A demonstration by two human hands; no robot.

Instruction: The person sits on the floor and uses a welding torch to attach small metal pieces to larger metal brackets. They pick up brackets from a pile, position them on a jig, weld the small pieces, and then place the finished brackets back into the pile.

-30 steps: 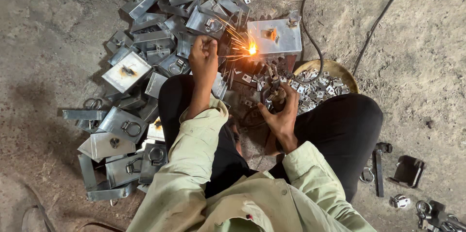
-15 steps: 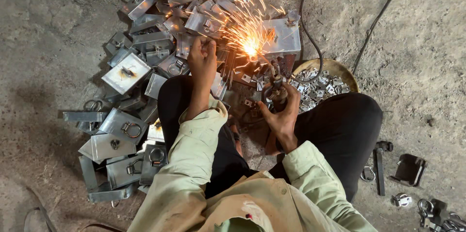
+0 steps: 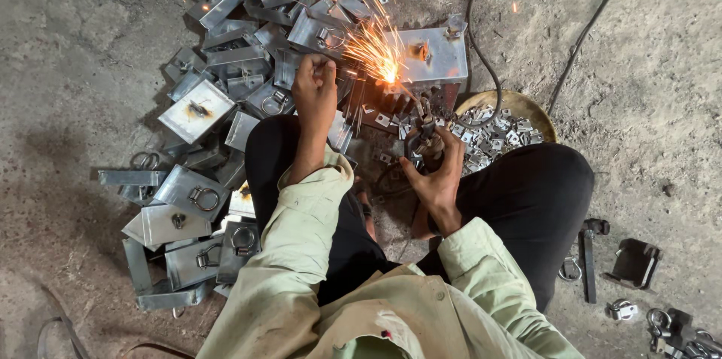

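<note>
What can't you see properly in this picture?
- Head view: the spot being welded is lost behind the bright sparks.
- The tool in the right hand is mostly covered by its fingers.
- What the left hand pinches is too small to tell.
- The cable runs off the top edge.
- The small pieces in the round pan are too tiny to tell apart.

Support: bare concrete floor (image 3: 90, 51), dusty, pitted. Directly on it: a heap of grey sheet-metal plates with ring fittings (image 3: 226, 103) at left and top; a shallow round pan of small metal clips (image 3: 505, 130) at right; a black cable (image 3: 579, 36) running to the top edge; a hammer (image 3: 590, 254) and loose rings (image 3: 662, 321) lower right.
</note>
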